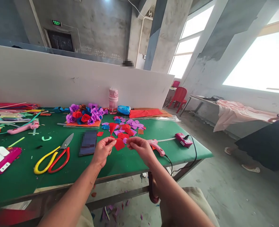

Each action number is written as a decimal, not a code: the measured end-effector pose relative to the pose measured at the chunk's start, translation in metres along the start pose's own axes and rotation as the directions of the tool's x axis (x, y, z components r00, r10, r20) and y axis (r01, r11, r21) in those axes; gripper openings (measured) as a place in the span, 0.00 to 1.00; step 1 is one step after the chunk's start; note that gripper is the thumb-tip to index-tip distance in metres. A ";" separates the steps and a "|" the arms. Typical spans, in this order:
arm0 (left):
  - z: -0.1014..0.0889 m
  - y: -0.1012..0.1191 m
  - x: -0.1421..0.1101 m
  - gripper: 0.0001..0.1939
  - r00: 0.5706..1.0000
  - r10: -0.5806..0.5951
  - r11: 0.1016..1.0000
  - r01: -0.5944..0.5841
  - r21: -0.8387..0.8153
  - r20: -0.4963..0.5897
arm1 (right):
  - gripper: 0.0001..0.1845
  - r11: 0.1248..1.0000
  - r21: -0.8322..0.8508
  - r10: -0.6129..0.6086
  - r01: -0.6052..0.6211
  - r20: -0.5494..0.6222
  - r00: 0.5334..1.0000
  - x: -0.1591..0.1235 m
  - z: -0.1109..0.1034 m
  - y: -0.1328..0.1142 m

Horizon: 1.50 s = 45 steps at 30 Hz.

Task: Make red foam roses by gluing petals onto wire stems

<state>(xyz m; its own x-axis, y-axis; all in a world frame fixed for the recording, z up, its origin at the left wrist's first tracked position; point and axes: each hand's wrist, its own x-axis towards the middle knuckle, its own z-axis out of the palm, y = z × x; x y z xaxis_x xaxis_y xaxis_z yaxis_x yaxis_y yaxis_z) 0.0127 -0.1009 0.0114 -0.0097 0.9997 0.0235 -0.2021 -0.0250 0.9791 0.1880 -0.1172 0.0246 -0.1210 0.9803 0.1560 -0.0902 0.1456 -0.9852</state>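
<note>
My left hand (103,150) is closed in a pinch at the edge of a red petal-shaped piece (119,144), low over the near part of the table. My right hand (139,146) is just to its right, thumb and fingers pressed together; what they hold, if anything, is hidden. Behind the fingers rises a red cone-like piece (112,128). Loose purple petals (136,124), with red and blue ones among them, lie scattered beyond my hands. A pink glue gun (157,147) rests beside my right wrist.
Yellow-and-red-handled scissors (55,157) and a phone (87,143) lie left of my hands. Finished paper flowers (85,114) and a pink bottle (113,100) stand at the back. A corded power strip (183,139) is near the right edge. A person in a dark skirt (267,142) stands right.
</note>
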 end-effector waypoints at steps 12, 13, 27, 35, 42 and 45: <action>0.009 -0.006 -0.008 0.16 0.978 -0.097 0.992 0.081 0.093 0.185 | 0.18 0.885 0.284 0.392 -0.368 -0.029 0.920 -0.089 -0.026 0.022; 0.011 -0.007 -0.009 0.16 0.976 -0.103 0.992 0.086 0.093 0.190 | 0.18 0.873 0.307 0.407 -0.379 -0.028 0.913 -0.091 -0.027 0.024; 0.013 -0.011 -0.011 0.17 0.949 -0.159 0.978 0.115 0.174 0.271 | 0.21 0.782 0.420 0.468 -0.460 0.091 0.879 -0.112 -0.032 0.035; 0.012 -0.011 -0.010 0.18 0.946 -0.177 0.975 0.131 0.178 0.270 | 0.06 0.842 -0.534 0.044 -0.074 -0.069 0.997 -0.130 -0.034 0.034; 0.011 -0.010 -0.011 0.18 0.950 -0.179 0.973 0.132 0.190 0.255 | 0.12 0.810 -0.585 -0.018 -0.040 -0.094 0.995 -0.122 -0.072 0.009; 0.011 -0.010 -0.011 0.17 0.952 -0.168 0.970 0.113 0.216 0.255 | 0.15 0.754 -0.657 -0.211 -0.015 -0.263 0.942 -0.094 -0.108 0.000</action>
<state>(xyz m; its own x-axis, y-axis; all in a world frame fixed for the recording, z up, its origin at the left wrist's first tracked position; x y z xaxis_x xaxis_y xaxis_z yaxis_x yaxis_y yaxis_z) 0.0252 -0.1116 0.0039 0.2744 0.9573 -0.0904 0.0150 0.0897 0.9959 0.3063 -0.1949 0.0020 0.1648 0.9274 0.3359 0.5835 0.1829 -0.7912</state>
